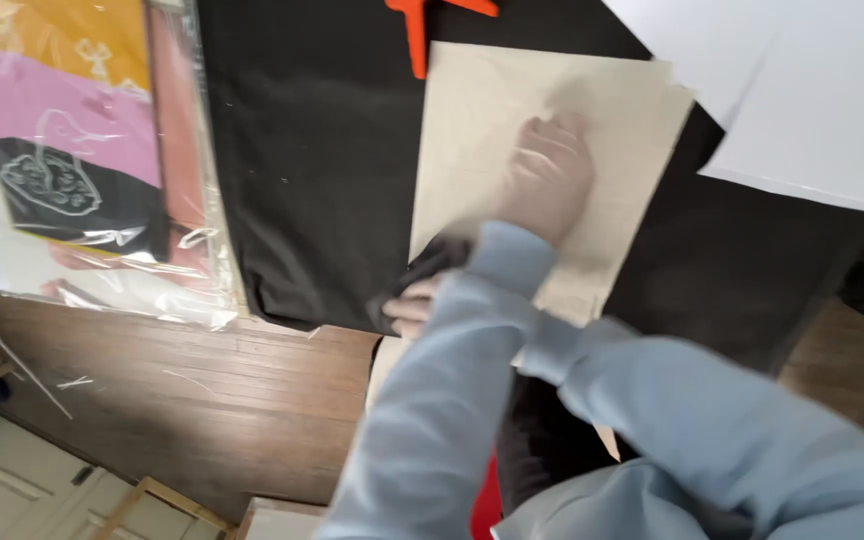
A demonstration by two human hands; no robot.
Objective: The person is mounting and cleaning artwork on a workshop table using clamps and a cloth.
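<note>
One stiff beige card (542, 150) on black cloth (322, 170); right hand (549, 178) flat, spread; left hand (414, 305) pinching the cloth.

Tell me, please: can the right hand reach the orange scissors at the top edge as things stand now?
Probably yes. The right hand lies flat on the beige sheet, and the orange scissors lie just beyond that sheet's top left corner on the black cloth. Nothing stands between them.

Dark wooden floorboards (202, 400) below, pale panelled cabinet (12, 480) at lower left
</note>
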